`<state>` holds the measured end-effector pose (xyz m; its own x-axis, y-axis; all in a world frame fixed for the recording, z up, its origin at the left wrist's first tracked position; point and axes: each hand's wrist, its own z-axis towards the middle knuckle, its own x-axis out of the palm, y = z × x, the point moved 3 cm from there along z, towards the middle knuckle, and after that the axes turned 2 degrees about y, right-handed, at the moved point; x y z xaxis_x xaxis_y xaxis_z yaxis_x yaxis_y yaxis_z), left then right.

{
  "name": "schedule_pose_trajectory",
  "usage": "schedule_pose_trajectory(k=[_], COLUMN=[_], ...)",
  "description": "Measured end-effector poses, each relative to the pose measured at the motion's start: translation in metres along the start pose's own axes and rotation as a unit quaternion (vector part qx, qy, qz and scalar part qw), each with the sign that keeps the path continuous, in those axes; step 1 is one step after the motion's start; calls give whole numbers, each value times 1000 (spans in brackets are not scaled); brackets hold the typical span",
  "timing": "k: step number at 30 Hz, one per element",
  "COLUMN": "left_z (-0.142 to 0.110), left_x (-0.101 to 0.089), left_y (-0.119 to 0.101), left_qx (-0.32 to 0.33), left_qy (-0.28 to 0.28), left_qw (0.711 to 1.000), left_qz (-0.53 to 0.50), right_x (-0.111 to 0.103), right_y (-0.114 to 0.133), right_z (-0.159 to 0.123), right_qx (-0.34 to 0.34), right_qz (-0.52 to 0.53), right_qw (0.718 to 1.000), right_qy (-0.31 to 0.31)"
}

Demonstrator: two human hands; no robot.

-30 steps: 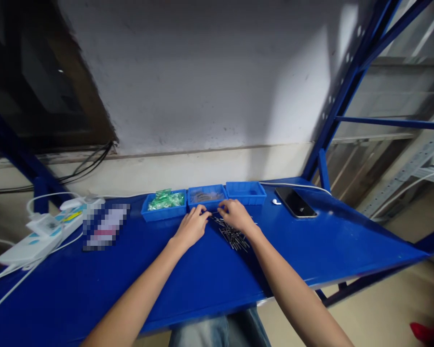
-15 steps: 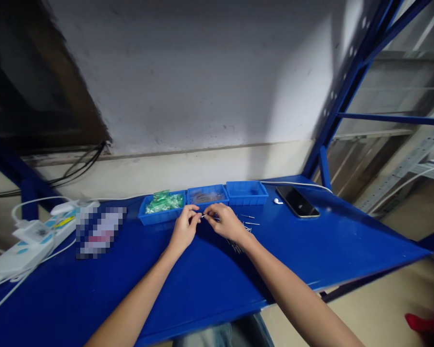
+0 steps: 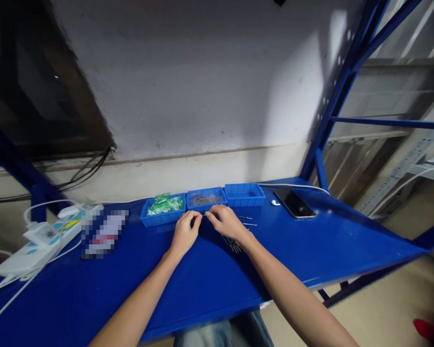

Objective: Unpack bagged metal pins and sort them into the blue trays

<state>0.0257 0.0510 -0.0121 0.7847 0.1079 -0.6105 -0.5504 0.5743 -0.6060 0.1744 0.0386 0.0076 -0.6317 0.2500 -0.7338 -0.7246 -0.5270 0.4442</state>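
My left hand (image 3: 185,232) is closed in a pinch, thumb against fingertips, at the middle of the blue table. Facing it, my right hand (image 3: 224,222) pinches too, its fingertips a short gap away. A thin silver metal pin (image 3: 203,215) bridges that gap, and both hands hold it. Beneath and beside my right wrist lies a pile of similar metal pins (image 3: 235,247), partly hidden by the wrist. Two more loose pins (image 3: 250,224) rest to the right of the hand. Just behind the hands is a blue bin (image 3: 206,206) with thin greyish pieces.
A blue bin (image 3: 159,222) of green and clear packets stands left; another blue bin (image 3: 245,201) stands right. Farther right lie a white earbud (image 3: 275,203) and a phone (image 3: 294,203). On the left are a white power strip (image 3: 25,260) with cables and a blurred-out item (image 3: 106,233).
The left fingers have curled in closer, and both hands still pinch the pin in nearly the same place. The camera view has shifted slightly.
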Motion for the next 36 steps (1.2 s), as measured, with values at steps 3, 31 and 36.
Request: schedule_pose_trajectory(k=[3, 31, 36], left_z=[2, -3, -6], left_x=[5, 23, 22], left_y=[-2, 5, -1], left_qx=[14, 29, 50], left_qy=[33, 184, 219], left_qw=[999, 981, 973], left_qz=[24, 55, 53], right_x=[-13, 5, 5], right_y=[-3, -37, -32], right_z=[2, -4, -4], right_qx=[4, 80, 68], right_qz=[-57, -99, -23], right_qw=[997, 980, 980], right_qy=[-48, 150, 184])
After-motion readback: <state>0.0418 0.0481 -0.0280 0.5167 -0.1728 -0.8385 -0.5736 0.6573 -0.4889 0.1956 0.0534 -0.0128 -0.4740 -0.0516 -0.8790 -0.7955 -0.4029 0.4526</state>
